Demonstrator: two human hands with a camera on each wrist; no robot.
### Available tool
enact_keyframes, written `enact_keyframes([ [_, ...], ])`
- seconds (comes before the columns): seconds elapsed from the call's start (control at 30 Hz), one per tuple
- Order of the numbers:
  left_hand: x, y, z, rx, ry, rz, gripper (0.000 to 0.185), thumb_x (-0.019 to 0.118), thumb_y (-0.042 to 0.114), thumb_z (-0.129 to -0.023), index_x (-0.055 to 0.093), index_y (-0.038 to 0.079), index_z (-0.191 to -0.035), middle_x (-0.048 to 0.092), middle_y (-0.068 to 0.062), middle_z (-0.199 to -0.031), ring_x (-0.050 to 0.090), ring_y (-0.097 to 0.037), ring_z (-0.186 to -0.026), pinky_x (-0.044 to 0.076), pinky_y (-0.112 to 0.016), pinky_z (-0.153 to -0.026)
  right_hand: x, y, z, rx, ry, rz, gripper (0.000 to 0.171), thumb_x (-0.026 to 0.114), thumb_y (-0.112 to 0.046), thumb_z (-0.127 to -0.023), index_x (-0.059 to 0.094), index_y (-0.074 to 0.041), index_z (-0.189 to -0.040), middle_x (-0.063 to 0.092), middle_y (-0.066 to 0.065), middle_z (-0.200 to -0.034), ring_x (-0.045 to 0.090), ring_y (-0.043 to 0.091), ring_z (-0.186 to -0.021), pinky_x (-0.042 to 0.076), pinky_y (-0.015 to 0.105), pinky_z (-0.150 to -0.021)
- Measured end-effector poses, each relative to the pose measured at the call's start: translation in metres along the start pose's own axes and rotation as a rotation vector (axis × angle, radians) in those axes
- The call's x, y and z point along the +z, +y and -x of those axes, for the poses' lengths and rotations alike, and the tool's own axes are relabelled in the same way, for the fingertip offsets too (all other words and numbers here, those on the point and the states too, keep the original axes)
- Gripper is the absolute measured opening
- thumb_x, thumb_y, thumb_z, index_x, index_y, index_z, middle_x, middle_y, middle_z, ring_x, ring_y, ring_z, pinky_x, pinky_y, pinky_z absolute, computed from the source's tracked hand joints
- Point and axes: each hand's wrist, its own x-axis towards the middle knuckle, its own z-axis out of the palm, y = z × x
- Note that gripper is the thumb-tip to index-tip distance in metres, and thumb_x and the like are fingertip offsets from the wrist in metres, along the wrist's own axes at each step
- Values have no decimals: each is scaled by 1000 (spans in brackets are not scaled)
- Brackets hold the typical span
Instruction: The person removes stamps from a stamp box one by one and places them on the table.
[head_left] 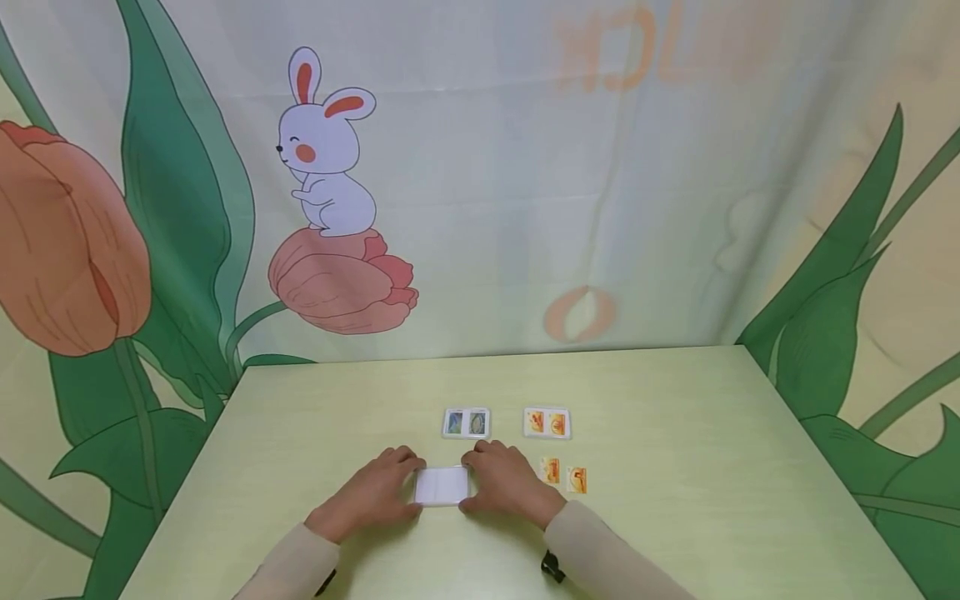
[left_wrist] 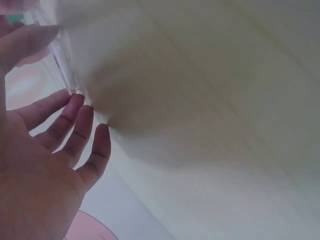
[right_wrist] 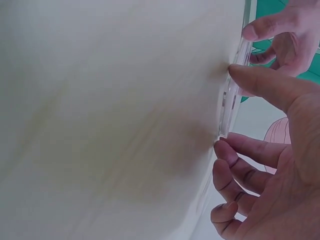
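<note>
A clear flat plastic case (head_left: 442, 486) with a white face lies on the pale green table (head_left: 675, 500) near its front edge. My left hand (head_left: 409, 481) holds the case's left end and my right hand (head_left: 475, 481) holds its right end. In the left wrist view the left fingers (left_wrist: 80, 125) reach under the case's clear edge (left_wrist: 62, 60), with the thumb above it. The right wrist view shows the right thumb (right_wrist: 260, 82) and fingers pinching the case's edge (right_wrist: 231, 100).
Behind the hands lie two more clear cases, one with blue and green pictures (head_left: 467, 423) and one with orange pictures (head_left: 547, 423). Two loose orange cards (head_left: 551, 470) (head_left: 577, 480) lie right of my right hand. A printed curtain hangs behind the table.
</note>
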Motion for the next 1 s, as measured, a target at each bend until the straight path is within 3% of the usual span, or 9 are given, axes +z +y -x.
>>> enact_keyframes([
  [0.2, -4, -6, 5, -43, -19, 9, 56, 82, 27, -76, 63, 6, -125, 58, -4, -121, 53, -20, -108, 49, -41, -92, 3, -9, -6, 4, 12, -28, 57, 83, -48, -71, 68, -16, -115, 64, -2, -107, 57, 15, -93, 46, 33, -76],
  [0.47, -3, -16, 7, -39, 6, -8, 56, 81, 25, -75, 63, 7, -124, 58, -4, -120, 53, -19, -107, 49, -40, -91, 10, -14, -13, 6, 14, -16, 58, 82, -49, -71, 67, -15, -116, 63, -3, -104, 55, 13, -90, 45, 32, -73],
  [0.6, -5, -17, 8, -49, -12, 2, 58, 81, 33, -77, 62, 7, -125, 57, -5, -123, 54, -20, -108, 49, -41, -92, 6, -14, -13, 13, 0, -21, 61, 81, -52, -71, 67, -16, -118, 64, -2, -108, 57, 15, -93, 47, 33, -76],
  [0.77, -11, -16, 4, -89, -2, 12, 61, 75, 45, -82, 60, 9, -129, 57, -7, -130, 54, -25, -118, 48, -45, -97, -3, -6, -7, 38, 15, -62, 62, 79, -53, -74, 65, -17, -124, 65, 0, -116, 59, 19, -105, 49, 39, -86],
  [1.0, -21, -5, -9, -80, 66, 61, 61, 75, 41, -83, 58, 9, -132, 57, -8, -132, 54, -27, -124, 47, -48, -99, -18, 15, -3, 57, 87, -102, 59, 76, -49, -78, 64, -17, -126, 65, -2, -111, 59, 18, -102, 50, 36, -83],
])
